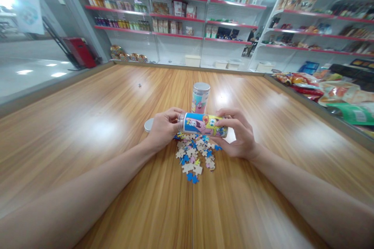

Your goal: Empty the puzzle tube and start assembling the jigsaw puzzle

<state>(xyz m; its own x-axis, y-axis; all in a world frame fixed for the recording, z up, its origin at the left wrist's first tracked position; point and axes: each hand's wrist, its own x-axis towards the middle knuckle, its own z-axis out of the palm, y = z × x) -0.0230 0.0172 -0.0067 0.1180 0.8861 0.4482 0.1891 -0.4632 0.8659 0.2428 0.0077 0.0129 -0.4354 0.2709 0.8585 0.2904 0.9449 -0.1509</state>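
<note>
A clear plastic jar (201, 123) with a cartoon label lies sideways in the air above the table, its threaded mouth to the left and its lid off. Fingers of my left hand (165, 126) grip the mouth end. My right hand (239, 132) holds the bottom end between thumb and fingers. Below the jar, a heap of jigsaw puzzle pieces (191, 153) is spread on the wood, some blue, some bare tan side up. A silver lid (149, 125) rests left of my left hand, partly hidden by it. Behind stands a second, lidded jar (200, 95), upright.
The wooden table (102, 144) has a raised edge. A small object (139, 85) lies toward its far left. Snack bags (304, 81) and a green package (350, 113) are along the right side. Stocked shelves (175, 17) stand behind, with a person (250, 41) far off.
</note>
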